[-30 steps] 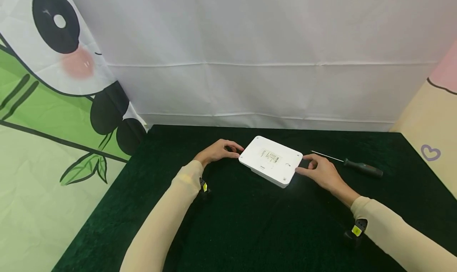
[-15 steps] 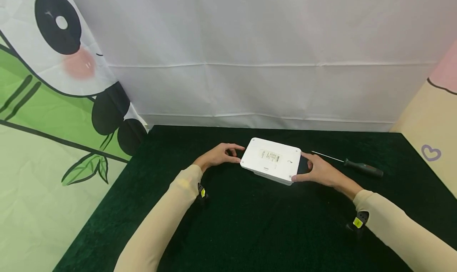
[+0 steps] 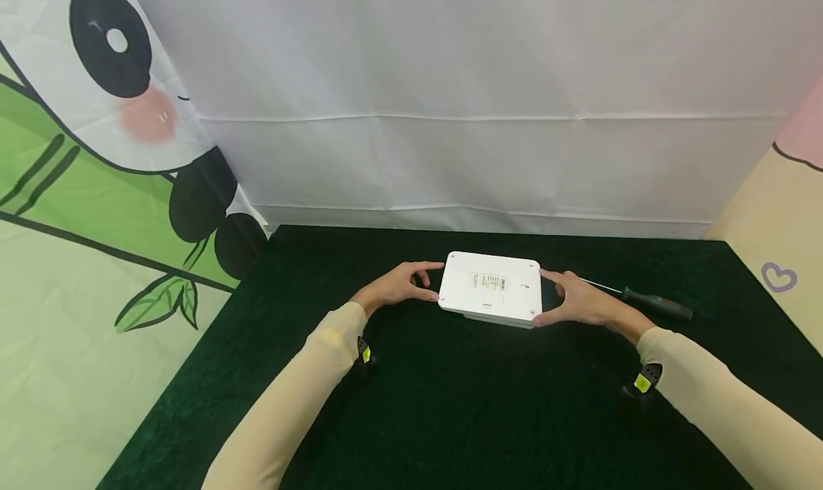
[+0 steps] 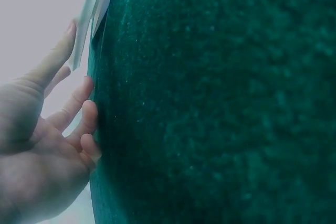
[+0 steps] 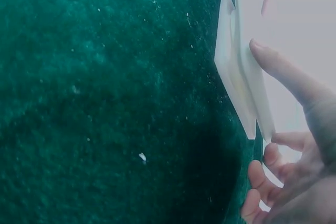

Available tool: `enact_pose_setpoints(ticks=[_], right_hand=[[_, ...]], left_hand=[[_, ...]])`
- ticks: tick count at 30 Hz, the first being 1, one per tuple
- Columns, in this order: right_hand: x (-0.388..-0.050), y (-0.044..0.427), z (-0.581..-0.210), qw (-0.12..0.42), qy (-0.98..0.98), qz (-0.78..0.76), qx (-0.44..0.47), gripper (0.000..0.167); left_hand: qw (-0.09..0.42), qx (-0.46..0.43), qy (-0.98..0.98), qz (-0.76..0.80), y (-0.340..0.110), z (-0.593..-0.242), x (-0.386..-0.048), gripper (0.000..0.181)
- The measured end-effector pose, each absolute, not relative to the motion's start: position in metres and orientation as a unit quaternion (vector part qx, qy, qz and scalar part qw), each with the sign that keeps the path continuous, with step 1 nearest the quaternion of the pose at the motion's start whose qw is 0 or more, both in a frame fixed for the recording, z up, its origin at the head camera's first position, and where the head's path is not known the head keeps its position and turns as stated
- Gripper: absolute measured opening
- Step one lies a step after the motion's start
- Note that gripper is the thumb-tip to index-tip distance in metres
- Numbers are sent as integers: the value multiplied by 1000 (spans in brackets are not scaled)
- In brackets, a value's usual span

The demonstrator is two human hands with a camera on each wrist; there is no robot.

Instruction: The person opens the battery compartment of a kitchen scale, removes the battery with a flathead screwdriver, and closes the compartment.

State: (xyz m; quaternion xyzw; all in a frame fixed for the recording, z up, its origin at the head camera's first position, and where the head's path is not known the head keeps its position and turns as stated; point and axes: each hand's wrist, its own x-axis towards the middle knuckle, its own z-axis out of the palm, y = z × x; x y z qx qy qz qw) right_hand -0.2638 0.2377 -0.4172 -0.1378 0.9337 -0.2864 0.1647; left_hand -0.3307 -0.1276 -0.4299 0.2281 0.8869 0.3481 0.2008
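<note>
A flat white rectangular device [image 3: 485,301] lies on the dark green cloth. Its upward face carries a printed label and small screw-like marks at the corners, and a narrower part shows beneath it. My left hand [image 3: 400,287] holds its left short side, thumb at the near corner and index finger at the far one. On the right short side, my right hand [image 3: 581,301] grips in the same way. In the right wrist view the right thumb presses the edge of the device [image 5: 247,72], and the other fingers of that hand [image 5: 299,150] curl below. The left wrist view shows the left hand [image 4: 47,129] at the device's rim.
A screwdriver [image 3: 657,304] with a dark handle lies right of the device, its shaft partly behind the right hand. The green cloth [image 3: 476,404] covers the table. A white curtain [image 3: 450,104] hangs behind, with printed fabric [image 3: 148,118] at the left.
The device has turned from a slanted position to nearly straight, its right end swinging away from the near edge. The right hand has shifted its fingers to both right corners; the left hand has spread slightly.
</note>
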Motion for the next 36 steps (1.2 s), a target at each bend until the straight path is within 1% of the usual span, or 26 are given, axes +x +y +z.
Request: enact_pose_setpoints(ticks=[18,24,26,29,33,36], right_hand=[[-272,249,-412,180,932,-277,-146,106],[-270,245,-410,182,931,-278,-149,104],[-270,242,-409,170,935,-273,-146,101],[-270,235,-408,131,949,-251,-140,96],[-270,222,-403,67,967,-204,-137,93],[-272,209,-399,40,973,-175,-142,91]], left_hand=[[186,217,897,336,-121,-432,-322,74],[194,211,899,331,-121,-428,-322,74],[201,201,900,330,-122,-425,-321,74],[199,182,902,338,-120,-418,-319,71],[159,182,914,327,-111,-412,-319,71],[125,196,931,281,-102,-410,-319,73]])
